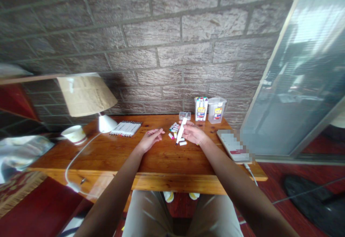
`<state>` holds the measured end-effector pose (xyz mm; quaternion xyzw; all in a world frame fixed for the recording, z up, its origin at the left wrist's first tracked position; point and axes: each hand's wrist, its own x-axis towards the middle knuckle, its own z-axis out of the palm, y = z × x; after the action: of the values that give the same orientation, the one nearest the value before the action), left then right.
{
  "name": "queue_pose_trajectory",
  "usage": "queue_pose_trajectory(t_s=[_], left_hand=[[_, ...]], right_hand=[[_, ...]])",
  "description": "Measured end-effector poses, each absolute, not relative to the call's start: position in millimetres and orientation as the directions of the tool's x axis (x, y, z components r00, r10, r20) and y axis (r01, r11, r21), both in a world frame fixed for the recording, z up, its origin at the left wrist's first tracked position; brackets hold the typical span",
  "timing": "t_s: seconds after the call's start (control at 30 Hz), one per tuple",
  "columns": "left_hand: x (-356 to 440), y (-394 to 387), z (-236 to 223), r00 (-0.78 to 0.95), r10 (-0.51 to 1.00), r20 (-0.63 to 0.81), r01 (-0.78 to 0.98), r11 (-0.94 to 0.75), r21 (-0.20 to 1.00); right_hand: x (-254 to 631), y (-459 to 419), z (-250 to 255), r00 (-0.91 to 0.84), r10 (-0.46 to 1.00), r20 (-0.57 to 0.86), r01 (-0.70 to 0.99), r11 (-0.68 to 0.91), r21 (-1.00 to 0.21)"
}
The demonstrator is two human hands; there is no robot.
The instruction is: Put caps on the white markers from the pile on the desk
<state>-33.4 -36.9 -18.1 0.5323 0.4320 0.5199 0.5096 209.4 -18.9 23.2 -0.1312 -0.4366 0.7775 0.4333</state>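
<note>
My right hand (194, 133) grips a white marker (181, 130), held at a tilt with its dark end pointing down toward the tabletop. Several loose marker caps (174, 127) in different colours lie beside and partly behind that marker. Among them, a white cap (183, 143) rests just below my right fingertips. To the left of the caps, my left hand (151, 139) hovers over or rests on the wood, fingers loosely stretched to the right and nothing visible in them.
A row of white markers (125, 128) lies at the left, near a lamp (107, 123) and a paper cup (74, 135). At the back stand a marker-filled box (201, 108), a clear container (216, 111) and a small clear lid (184, 115). A cabled tablet-like device (234, 146) lies right.
</note>
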Motion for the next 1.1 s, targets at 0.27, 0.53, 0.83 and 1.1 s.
queue_pose_trajectory(t_s=[0.27,0.53,0.83,1.1], left_hand=[[-33,-38,-17,0.076,0.991,0.110,-0.062,-0.105,0.993],[-33,-38,-16,0.074,0.991,0.108,-0.045,-0.105,0.993],[-33,-37,-17,0.068,0.991,0.112,-0.042,-0.109,0.993],[-34,-37,-17,0.071,0.992,0.108,-0.056,-0.104,0.993]], right_hand=[[207,-15,26,-0.494,0.860,0.124,-0.638,-0.261,-0.725],[208,-10,28,-0.372,0.927,0.034,-0.676,-0.246,-0.695],[208,-10,28,-0.382,0.924,0.022,-0.662,-0.256,-0.705],[208,-9,25,-0.391,0.918,0.071,-0.639,-0.215,-0.739]])
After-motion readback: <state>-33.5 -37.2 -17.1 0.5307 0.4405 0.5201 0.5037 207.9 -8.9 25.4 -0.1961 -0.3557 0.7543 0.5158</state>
